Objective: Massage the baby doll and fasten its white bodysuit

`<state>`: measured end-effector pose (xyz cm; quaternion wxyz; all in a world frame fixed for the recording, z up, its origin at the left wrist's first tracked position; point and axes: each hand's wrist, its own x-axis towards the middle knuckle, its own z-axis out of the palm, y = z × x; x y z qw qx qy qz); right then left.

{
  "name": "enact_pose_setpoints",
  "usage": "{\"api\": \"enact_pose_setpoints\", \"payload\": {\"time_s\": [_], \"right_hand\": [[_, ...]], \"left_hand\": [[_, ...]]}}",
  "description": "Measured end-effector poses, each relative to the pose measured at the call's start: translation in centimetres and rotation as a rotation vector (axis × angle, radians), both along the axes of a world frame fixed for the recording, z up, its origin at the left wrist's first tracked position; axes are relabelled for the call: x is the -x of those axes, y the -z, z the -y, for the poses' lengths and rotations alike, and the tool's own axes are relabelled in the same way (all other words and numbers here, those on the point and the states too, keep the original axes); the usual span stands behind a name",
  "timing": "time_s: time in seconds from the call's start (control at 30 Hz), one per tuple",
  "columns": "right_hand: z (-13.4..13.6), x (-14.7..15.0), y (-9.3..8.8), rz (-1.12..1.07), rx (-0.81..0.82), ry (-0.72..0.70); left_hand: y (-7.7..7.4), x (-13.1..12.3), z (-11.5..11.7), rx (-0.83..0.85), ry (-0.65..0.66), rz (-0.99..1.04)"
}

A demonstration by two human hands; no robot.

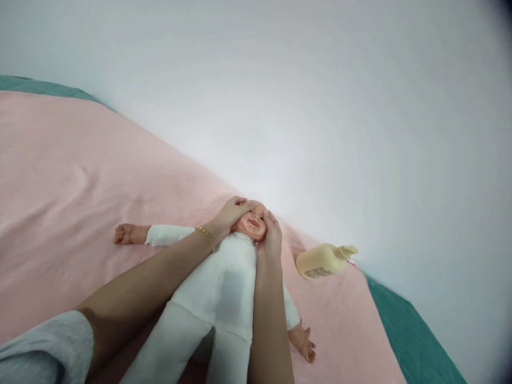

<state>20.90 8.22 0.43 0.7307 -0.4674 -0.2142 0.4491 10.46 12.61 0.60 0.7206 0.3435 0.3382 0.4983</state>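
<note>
The doll (234, 274) lies face-up on a pink sheet (60, 154), head between both hands. The step looks like working over its face; the next move calls for light, even pressure. The left hand (229, 217) and right hand (272, 232) cup its sides, loosely open. A pump bottle (320, 261) is near the right.

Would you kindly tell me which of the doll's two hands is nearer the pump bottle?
The doll's hand at the picture's lower right is nearer, just below the pump bottle; the other hand lies far off to the left.
</note>
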Motion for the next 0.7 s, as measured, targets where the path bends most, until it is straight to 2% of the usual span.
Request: {"api": "enact_pose_setpoints", "payload": {"time_s": [0.07,0.3,0.7], "right_hand": [[0.24,0.45,-0.43,0.003,0.028,0.064],[0.36,0.65,-0.88,0.017,0.119,0.116],[-0.14,0.72,-0.57,-0.033,0.062,0.127]], "left_hand": [[-0.17,0.12,0.06,-0.013,0.003,-0.041],[-0.22,0.14,-0.05,-0.017,-0.003,-0.121],[-0.30,0.19,0.27,-0.018,-0.021,-0.053]]}}
